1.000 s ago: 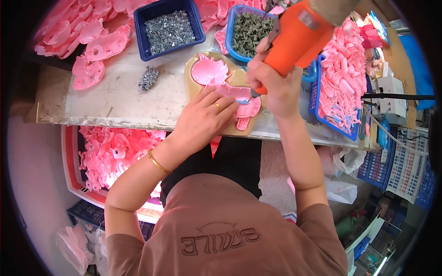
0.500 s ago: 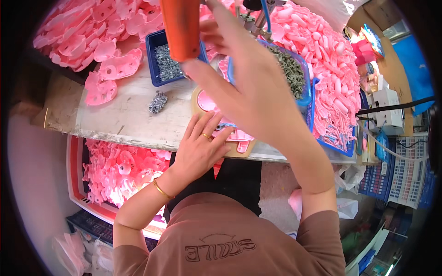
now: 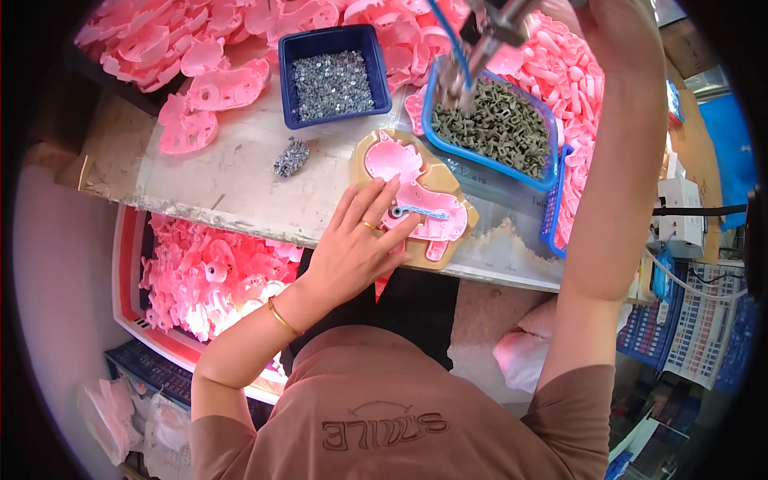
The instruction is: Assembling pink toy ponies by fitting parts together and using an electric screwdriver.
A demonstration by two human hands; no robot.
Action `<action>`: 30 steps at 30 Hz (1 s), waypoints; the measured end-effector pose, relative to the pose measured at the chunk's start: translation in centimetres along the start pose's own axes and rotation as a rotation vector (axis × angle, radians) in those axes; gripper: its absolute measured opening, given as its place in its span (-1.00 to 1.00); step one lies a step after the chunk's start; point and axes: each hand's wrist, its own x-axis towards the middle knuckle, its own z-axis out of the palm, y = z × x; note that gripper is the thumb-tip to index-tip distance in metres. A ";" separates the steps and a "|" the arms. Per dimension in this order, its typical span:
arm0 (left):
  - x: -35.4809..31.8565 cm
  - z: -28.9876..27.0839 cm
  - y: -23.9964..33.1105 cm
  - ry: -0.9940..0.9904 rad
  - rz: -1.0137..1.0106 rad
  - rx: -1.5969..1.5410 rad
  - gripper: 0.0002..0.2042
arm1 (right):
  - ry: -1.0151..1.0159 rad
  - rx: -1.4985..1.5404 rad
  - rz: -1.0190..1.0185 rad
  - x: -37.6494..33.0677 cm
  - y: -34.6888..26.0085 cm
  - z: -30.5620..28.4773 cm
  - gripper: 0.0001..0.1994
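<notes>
My left hand (image 3: 360, 228) lies with fingers apart on a pink plastic half-shell (image 3: 436, 216) seated in a tan fixture (image 3: 420, 260). Near its fingertips, a thin blue strip (image 3: 428, 214) and a small dark ring-shaped piece (image 3: 397, 212) sit in the shell. Far up on the right, my right hand (image 3: 620, 32) is raised over the heap of pink parts. The top edge cuts off its fingers, so whatever it holds is hidden. Left of it hangs a blurred metal tool end (image 3: 480, 52) with a blue hose.
Behind the fixture stand a dark blue tray (image 3: 336, 120) of small silver screws and a blue basin (image 3: 512, 178) of grey-green pieces. A clump of screws (image 3: 290, 158) lies on the bench. Pink shells (image 3: 228, 88) pile up at back left; a red-rimmed crate (image 3: 128, 280) of pink parts sits below.
My right hand has swung from above the fixture to the far upper right. The orange tool body beside it has left the view. My left hand stays on the pink shell.
</notes>
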 end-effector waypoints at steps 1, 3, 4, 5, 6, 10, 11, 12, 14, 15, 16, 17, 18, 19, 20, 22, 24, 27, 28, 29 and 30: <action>0.0 -0.1 0.1 -0.004 -0.002 -0.005 -0.58 | -0.013 0.126 -0.223 0.1 1.4 0.1 -0.44; 0.0 -0.5 0.0 0.044 -0.002 -0.043 -0.59 | -0.029 0.271 -0.181 -1.8 2.0 0.2 -0.43; 0.2 -0.6 -0.1 0.041 -0.009 -0.044 -0.59 | -0.042 0.413 -0.145 -2.8 1.1 1.0 -0.42; 0.6 -0.7 -0.3 0.115 -0.059 -0.107 -0.60 | 0.010 0.338 -0.131 -3.5 -0.2 2.0 -0.36; 1.0 -0.9 -0.4 0.189 -0.104 -0.172 -0.60 | 0.010 0.337 -0.127 -4.1 -0.7 2.7 -0.36; 3.2 -1.6 -0.5 0.247 -0.049 -0.114 -0.67 | 0.067 0.326 -0.149 -4.9 -0.1 1.8 -0.38; 3.4 -1.7 -0.3 0.260 -0.027 -0.099 -0.71 | -0.059 0.351 -0.202 -5.0 0.4 1.2 -0.41; 3.6 -1.6 -0.4 0.257 -0.026 -0.100 -0.71 | -0.056 0.351 -0.199 -5.2 0.5 1.2 -0.41; 3.8 -1.3 -0.4 0.245 0.008 -0.063 -0.77 | -0.038 0.362 -0.185 -5.6 0.7 1.1 -0.42; 4.0 -1.1 -0.4 0.243 0.012 -0.066 -0.77 | -0.027 0.364 -0.180 -5.8 0.8 1.0 -0.43; 4.2 -0.9 -0.3 0.250 0.015 -0.108 -0.81 | -0.015 0.366 -0.174 -6.0 0.8 0.9 -0.43; 4.5 -0.8 -0.3 0.256 0.018 -0.150 -0.84 | -0.003 0.367 -0.168 -6.1 0.9 0.7 -0.43; 4.2 -0.4 -0.6 0.255 0.010 -0.143 -0.84 | 0.000 0.383 -0.164 -6.2 1.0 1.0 -0.44; 3.9 0.2 -1.0 0.229 -0.040 -0.297 -0.85 | 0.004 0.399 -0.159 -6.2 1.1 1.3 -0.44; 3.6 0.5 -1.3 0.203 -0.091 -0.452 -0.86 | 0.008 0.415 -0.155 -6.3 1.2 1.6 -0.45; 3.6 0.7 -1.4 0.146 -0.110 -0.549 -0.86 | 0.028 0.424 -0.144 -6.5 1.2 1.7 -0.45; 3.6 0.8 -1.6 0.089 -0.132 -0.646 -0.86 | 0.045 0.435 -0.133 -6.7 1.2 1.9 -0.46; 3.4 0.9 -1.8 0.101 -0.109 -0.648 -0.85 | 0.067 0.453 -0.113 -7.0 1.3 2.2 -0.47; 3.4 0.8 -1.7 0.117 -0.102 -0.562 -0.81 | 0.073 0.460 -0.106 -7.1 1.3 2.3 -0.48; 3.3 0.6 -1.7 0.133 -0.094 -0.477 -0.75 | 0.080 0.468 -0.100 -7.2 1.4 2.5 -0.48; 3.1 0.5 -1.7 0.132 -0.096 -0.478 -0.75 | 0.087 0.474 -0.093 -7.2 1.4 2.6 -0.48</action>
